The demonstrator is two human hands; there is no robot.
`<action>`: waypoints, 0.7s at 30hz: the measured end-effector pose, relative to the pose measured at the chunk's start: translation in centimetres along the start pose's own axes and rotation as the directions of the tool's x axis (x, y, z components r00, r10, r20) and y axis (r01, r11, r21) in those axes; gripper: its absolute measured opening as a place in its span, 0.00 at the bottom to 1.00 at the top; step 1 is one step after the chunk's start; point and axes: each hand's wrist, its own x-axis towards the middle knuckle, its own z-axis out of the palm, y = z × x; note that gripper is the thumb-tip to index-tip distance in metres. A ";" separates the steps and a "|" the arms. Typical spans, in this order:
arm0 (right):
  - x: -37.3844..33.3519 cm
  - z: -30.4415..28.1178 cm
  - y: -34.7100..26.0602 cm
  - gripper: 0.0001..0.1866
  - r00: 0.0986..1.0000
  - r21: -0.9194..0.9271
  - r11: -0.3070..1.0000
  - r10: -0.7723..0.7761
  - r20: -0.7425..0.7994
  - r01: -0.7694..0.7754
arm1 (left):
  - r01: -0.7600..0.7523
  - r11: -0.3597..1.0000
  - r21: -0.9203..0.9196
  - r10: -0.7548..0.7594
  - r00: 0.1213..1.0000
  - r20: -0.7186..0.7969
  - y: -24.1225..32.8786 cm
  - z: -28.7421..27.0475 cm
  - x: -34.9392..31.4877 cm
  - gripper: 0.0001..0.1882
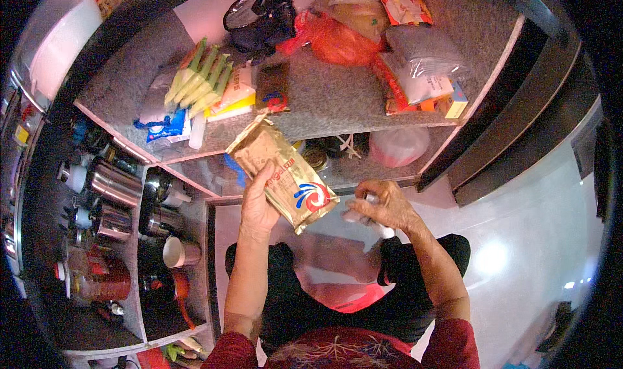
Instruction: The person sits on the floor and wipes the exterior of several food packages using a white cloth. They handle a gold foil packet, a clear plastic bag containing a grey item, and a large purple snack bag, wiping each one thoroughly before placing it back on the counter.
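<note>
Although your dark trousers (285, 317) show plainly, the lower edge cuts off your red shirt (451, 343). Your right grip (394, 207) has its fingers curled beside a white thing (386, 231) too blurred to name; whether they pinch it, you cannot tell. Your left grip (258, 203) pinches a gold packet (282, 174), thumb across its face, the other fingers hidden behind. You have that packet in the air before the front edge of the counter (324, 96), its long axis slanting from upper left, away from you, to lower right, with the printed swirl at the end nearer you.

To your left, shelves (172, 327), partly lost in darkness, carry metal pots (117, 182), a pale cup (182, 252) and a clear jar (100, 278) with reddish contents. Just past the packet, under the counter top, you see a round tin (316, 158), its contents unclear, and a clear bag (399, 145) with something pinkish inside. Farther back, a red plastic bag (344, 41) obscures what it contains, near a black bag (259, 22).
</note>
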 end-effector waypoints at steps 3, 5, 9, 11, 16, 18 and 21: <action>0.3 -0.2 -1.9 0.25 0.990 0.304 0.943 0.123 0.066 -0.137 | 0.158 0.986 -0.048 -0.156 0.987 0.038 -0.6 -0.3 -0.1 0.17; 0.9 0.7 -2.3 0.23 0.967 0.311 0.925 0.161 0.199 -0.218 | 0.232 0.973 -0.016 -0.230 0.969 0.087 -1.1 0.2 -0.3 0.16; 1.2 3.2 -2.5 0.10 0.956 0.567 0.785 0.109 0.273 -0.251 | 0.166 0.985 0.054 -0.168 0.985 0.045 -1.3 0.7 -0.4 0.17; 1.2 2.9 -3.4 0.09 0.962 0.516 0.821 0.136 0.238 -0.244 | 0.147 0.983 0.106 -0.150 0.988 0.026 -0.9 0.4 -0.3 0.18; 2.3 1.3 -4.7 0.07 0.983 0.515 0.838 0.140 0.119 -0.181 | 0.083 0.989 0.123 -0.085 0.996 0.017 0.5 -0.1 0.1 0.23; 3.2 0.3 -5.6 0.07 0.992 0.604 0.788 0.126 0.024 -0.115 | 0.120 0.988 0.093 -0.122 0.992 0.017 1.1 -0.1 -0.4 0.22; 6.9 -1.7 -5.8 0.07 0.990 0.358 0.928 0.133 -0.057 -0.104 | 0.142 0.986 0.084 -0.142 0.990 0.001 1.4 -1.1 -0.5 0.20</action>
